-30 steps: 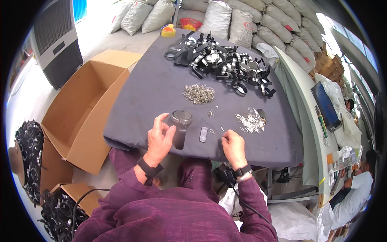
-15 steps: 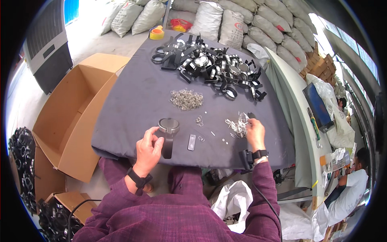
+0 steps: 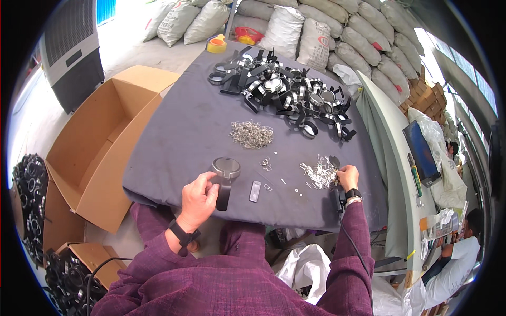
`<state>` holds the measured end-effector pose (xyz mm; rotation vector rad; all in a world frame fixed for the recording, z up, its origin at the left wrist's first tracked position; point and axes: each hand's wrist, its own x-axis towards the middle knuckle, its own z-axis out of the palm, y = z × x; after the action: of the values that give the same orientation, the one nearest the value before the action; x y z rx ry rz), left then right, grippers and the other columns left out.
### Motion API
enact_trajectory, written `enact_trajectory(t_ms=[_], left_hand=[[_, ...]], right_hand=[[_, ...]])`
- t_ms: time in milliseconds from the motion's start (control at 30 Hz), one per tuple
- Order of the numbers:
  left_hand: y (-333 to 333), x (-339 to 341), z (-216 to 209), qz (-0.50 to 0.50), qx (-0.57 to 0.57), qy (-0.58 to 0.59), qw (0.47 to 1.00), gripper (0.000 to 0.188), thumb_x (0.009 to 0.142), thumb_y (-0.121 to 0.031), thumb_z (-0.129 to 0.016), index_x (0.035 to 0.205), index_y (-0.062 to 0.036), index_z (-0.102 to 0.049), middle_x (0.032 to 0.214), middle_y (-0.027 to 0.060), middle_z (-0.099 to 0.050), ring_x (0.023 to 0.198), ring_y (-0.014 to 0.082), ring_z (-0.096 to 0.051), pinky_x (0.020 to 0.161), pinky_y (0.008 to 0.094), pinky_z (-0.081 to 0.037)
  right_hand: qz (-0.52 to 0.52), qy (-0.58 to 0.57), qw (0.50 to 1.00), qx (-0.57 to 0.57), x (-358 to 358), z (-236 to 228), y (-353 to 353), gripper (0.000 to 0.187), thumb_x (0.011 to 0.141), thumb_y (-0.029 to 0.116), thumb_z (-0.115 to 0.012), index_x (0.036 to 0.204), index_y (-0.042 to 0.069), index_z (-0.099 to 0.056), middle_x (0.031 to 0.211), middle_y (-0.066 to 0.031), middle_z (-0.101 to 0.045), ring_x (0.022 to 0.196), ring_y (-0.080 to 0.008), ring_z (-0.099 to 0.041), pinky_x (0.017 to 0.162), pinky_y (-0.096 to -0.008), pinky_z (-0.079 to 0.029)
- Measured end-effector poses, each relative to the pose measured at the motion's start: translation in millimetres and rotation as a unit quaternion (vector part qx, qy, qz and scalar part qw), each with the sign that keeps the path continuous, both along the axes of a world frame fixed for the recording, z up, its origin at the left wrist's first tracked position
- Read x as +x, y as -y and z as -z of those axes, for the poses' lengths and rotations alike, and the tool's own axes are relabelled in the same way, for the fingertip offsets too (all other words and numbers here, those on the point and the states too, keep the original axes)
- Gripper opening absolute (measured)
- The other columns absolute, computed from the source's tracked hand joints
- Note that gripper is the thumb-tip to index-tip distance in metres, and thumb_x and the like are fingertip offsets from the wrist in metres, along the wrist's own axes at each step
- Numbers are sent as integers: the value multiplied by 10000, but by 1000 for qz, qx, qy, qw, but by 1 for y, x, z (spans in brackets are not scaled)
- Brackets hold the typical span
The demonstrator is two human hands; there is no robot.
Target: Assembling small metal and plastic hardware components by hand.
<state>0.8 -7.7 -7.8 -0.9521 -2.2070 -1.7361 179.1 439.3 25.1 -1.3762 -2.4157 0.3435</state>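
My left hand is closed at the near edge of the table, thumb and forefinger against a round grey-topped black part with a black strap-like tail hanging down. My right hand is pinched at the right side of a heap of small whitish pins; what its fingertips hold is hidden. Just beyond them lies a dark round piece. Between my hands lie a small dark oblong plate and a few loose wire clips.
A pile of silver wire clips sits mid-table. Behind it is a big heap of black parts with metal rings, with yellow tape at the far left. An open cardboard box stands left; a green-draped bench runs along the right.
My right hand has shifted slightly nearer, staying beside the pins. My left hand keeps its place at the round-topped part. The whole view has shifted a little.
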Motion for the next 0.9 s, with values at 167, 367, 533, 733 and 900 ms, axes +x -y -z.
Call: enact_trajectory(t_ms=[167, 367, 533, 733, 900], left_hand=[[0, 0, 1, -5, -4, -14, 1000, 264, 717, 2, -628, 975, -33, -584, 598, 78, -527, 513, 241, -543, 502, 332, -429], [-1, 0, -1, -4, -4, -15, 1000, 269, 710, 5, -621, 973, -36, -583, 598, 80, -526, 520, 243, -551, 503, 332, -434], [-1, 0, 0, -9, -8, -22, 1000, 268, 708, 11, -615, 971, -35, -584, 594, 77, -524, 519, 242, -551, 503, 332, -434], [1, 1, -2, -9, -14, -31, 999, 270, 709, 11, -615, 974, -39, -587, 600, 76, -532, 523, 247, -555, 503, 334, -436], [-1, 2, -1, -14, -17, -32, 999, 273, 708, 4, -619, 975, -44, -588, 627, 86, -556, 539, 252, -569, 510, 343, -447]], right_hand=[[50, -239, 959, -142, 13, -13, 6, 107, 767, -23, -606, 852, -85, -630, 708, -132, -636, 585, -186, -634, 494, -299, -553], [172, -298, 921, -183, 46, -11, -8, 84, 817, -32, -535, 826, -80, -604, 724, -150, -618, 579, -199, -635, 474, -311, -567], [129, 66, 983, 109, 45, -17, 7, 144, 777, -18, -509, 850, -44, -630, 848, -202, -648, 778, -354, -652, 693, -418, -537], [-189, -2, 973, 133, -9, -16, 4, 407, 717, -47, -479, 1098, 17, -608, 1132, -210, -599, 1078, -355, -563, 903, -386, -457], [-183, 167, 967, -50, -38, -22, 19, 588, 671, -114, -429, 1228, 32, -550, 1157, -197, -605, 1106, -323, -566, 935, -325, -433]])
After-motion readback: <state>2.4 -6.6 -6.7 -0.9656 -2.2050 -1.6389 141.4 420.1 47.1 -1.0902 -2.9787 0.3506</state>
